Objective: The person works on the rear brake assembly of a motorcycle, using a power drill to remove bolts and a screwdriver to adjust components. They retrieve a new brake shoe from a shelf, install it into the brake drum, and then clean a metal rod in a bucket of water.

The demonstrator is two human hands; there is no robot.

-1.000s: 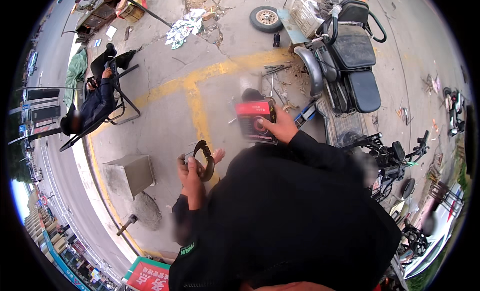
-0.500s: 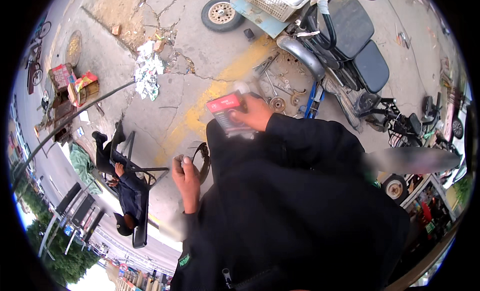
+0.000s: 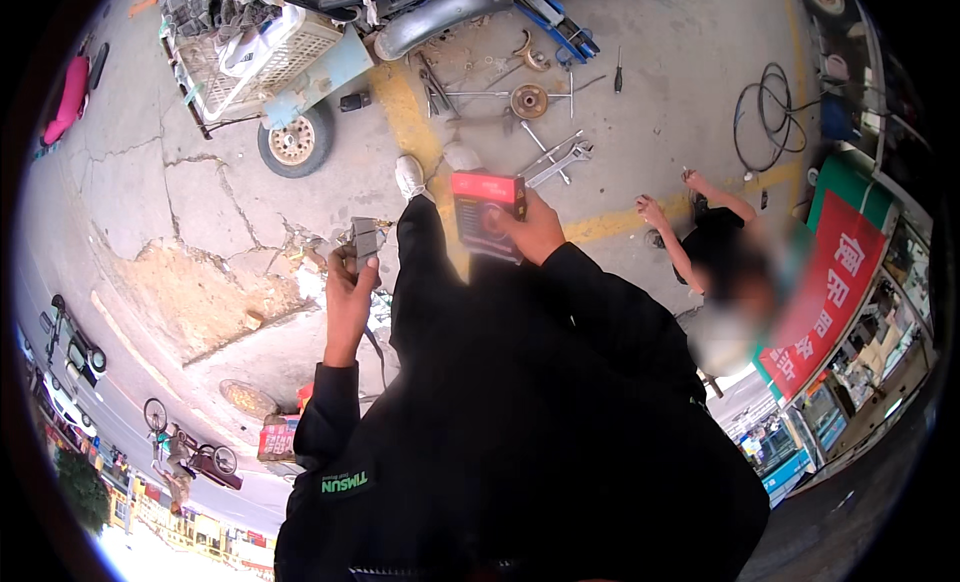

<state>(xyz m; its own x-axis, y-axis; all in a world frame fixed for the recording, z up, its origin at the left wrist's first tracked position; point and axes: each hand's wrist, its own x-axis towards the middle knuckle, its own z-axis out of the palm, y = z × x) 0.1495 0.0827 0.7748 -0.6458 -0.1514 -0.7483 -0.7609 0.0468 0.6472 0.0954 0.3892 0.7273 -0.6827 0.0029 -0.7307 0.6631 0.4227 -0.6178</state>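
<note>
Red-and-black flat cardboard box (image 3: 487,214), gripped at its lower edge by the right hand (image 3: 530,232): likely light and stiff, easily crushed, best held by its edges. Left hand (image 3: 350,282) pinches a small grey metal part (image 3: 366,239), probably hard and heavier. Below, on cracked concrete pavement (image 3: 180,232), spanners (image 3: 555,160) and a small wheel (image 3: 296,142) lie scattered; a crouching person (image 3: 715,247) works close by.

- A small wheel (image 3: 295,142) stands on the cracked concrete, under a white basket (image 3: 265,52) of a cart.
- Wrenches (image 3: 557,160) and a round metal disc (image 3: 529,101) lie on the ground near a yellow line (image 3: 405,107).
- A black cable coil (image 3: 772,112) lies to the right.
- Another person (image 3: 715,247) crouches beside a red banner (image 3: 825,292).
- A pink object (image 3: 70,92) lies far left.
</note>
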